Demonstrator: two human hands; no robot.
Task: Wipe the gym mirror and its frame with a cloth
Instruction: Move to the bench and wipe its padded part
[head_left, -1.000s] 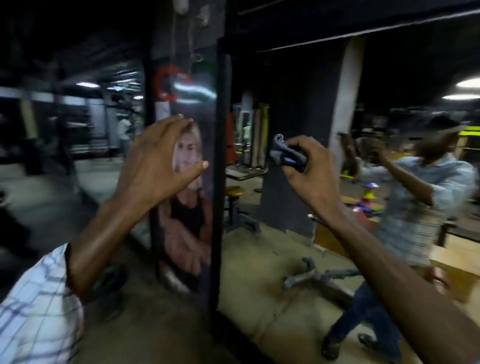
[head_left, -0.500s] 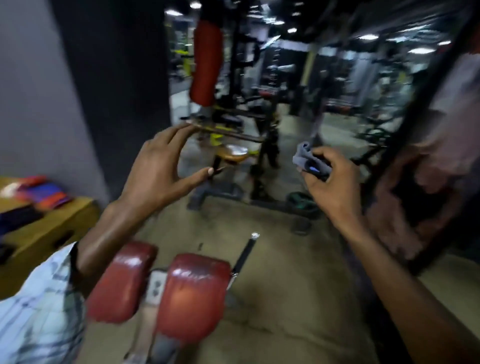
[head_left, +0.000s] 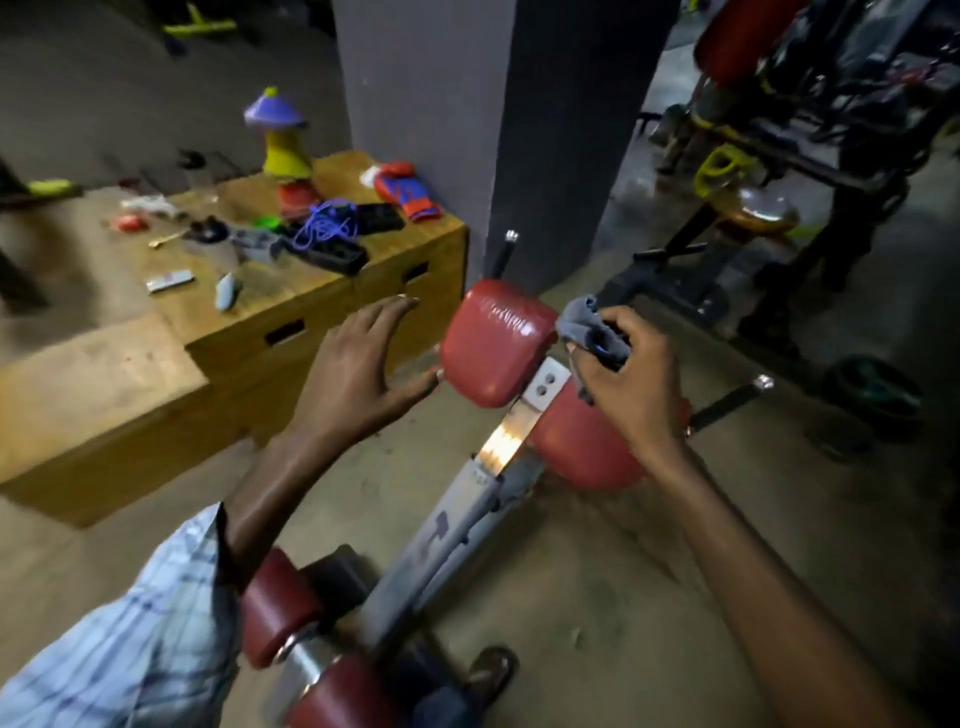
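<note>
Concrete gym floor fills most of my feed, and at the far left a stepped wooden surface (head_left: 104, 384) carries loose kit: a purple and yellow cone toy (head_left: 283, 135), a tangle of blue cord (head_left: 327, 226) and a red and blue glove (head_left: 408, 195), dumped there, I'd guess, to keep the floor free. Just right of it my left hand (head_left: 358, 374) hangs over the floor with its grip wide, fingers spread and straight, holding nothing. I read that as a balancing or bracing reach towards the red pad (head_left: 496, 348) of the bench below me. The thumb tip is right at the pad's edge, though with the blur I cannot say whether it touches.

Behind the pad rises a grey pillar (head_left: 441, 104), and the bench's metal beam (head_left: 457, 519) runs back towards my feet. Further right, my right hand (head_left: 639, 384) has its grip closed round the cloth (head_left: 587, 325), which is bunched into the fist with one grey corner sticking out towards the pad. Wadded up like that it is being carried, not laid flat for wiping. At the far right stands a dark weights machine (head_left: 810, 130).

No mirror or frame shows anywhere in this view, so I judge the wiping is paused and I'd have to turn to find the glass
</note>
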